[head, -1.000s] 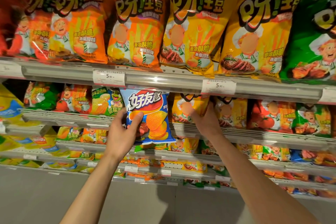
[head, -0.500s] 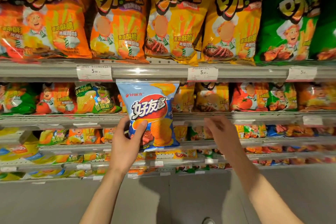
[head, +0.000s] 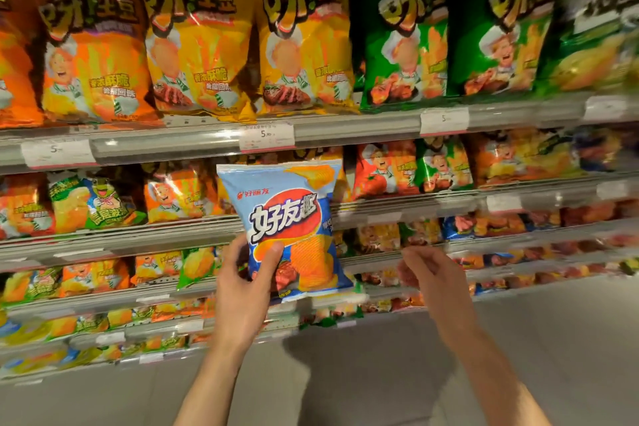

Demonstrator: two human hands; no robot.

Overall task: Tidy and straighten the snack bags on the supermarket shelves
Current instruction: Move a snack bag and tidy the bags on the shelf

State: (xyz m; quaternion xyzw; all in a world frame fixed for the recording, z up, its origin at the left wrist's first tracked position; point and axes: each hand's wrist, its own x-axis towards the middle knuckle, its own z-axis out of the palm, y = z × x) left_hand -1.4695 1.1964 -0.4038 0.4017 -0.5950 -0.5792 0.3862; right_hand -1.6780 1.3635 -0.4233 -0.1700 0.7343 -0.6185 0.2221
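Pulling the stray bag off the shelf

My left grip [head: 247, 282] is now holding the glossy blue ridged-chip bag [head: 288, 228] clear of the shelf; my right grip [head: 430, 275], beside it, is withdrawing empty, loosely curled.

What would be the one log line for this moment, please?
left hand: holds blue chip bag upright, off shelf | right hand: empty, curled, near shelf edge | step: bag not yet placed
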